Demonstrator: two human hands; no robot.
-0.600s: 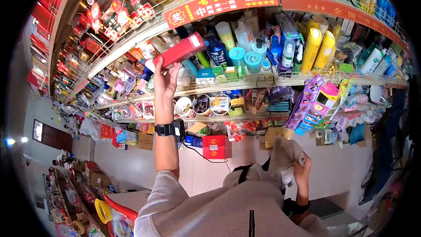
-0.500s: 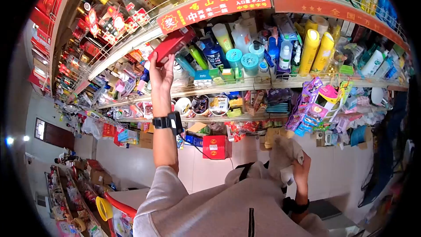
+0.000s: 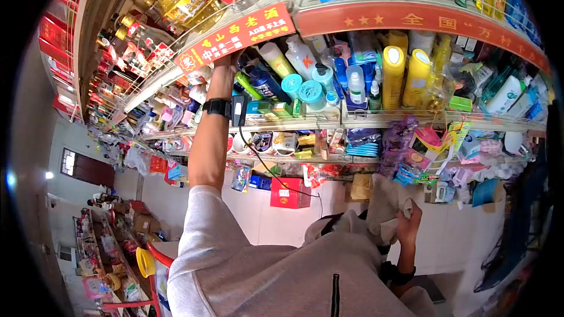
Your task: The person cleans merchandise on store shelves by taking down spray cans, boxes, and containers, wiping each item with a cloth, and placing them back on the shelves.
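Observation:
My left hand (image 3: 225,66) reaches deep into the upper shelf. Its fingers are hidden behind the red banner (image 3: 235,38), so what they hold does not show. Beside that wrist stand a green bottle (image 3: 247,85), a dark blue bottle (image 3: 266,84) and turquoise-lidded jars (image 3: 311,93). Low on the right, my right hand (image 3: 408,225) is closed on a crumpled grey cloth (image 3: 385,208), which hangs in front of my body.
Yellow spray cans (image 3: 393,79) and a white bottle (image 3: 356,87) share the shelf. Wire rails edge the shelf above. Purple hanging packets (image 3: 398,147) stick out below. On the floor sits a red box (image 3: 289,193). A black cable (image 3: 264,167) dangles from my left wrist.
My left hand has gone further into the shelf, behind the banner. The red box it held is now out of sight. My right hand still grips the cloth, which has shifted slightly.

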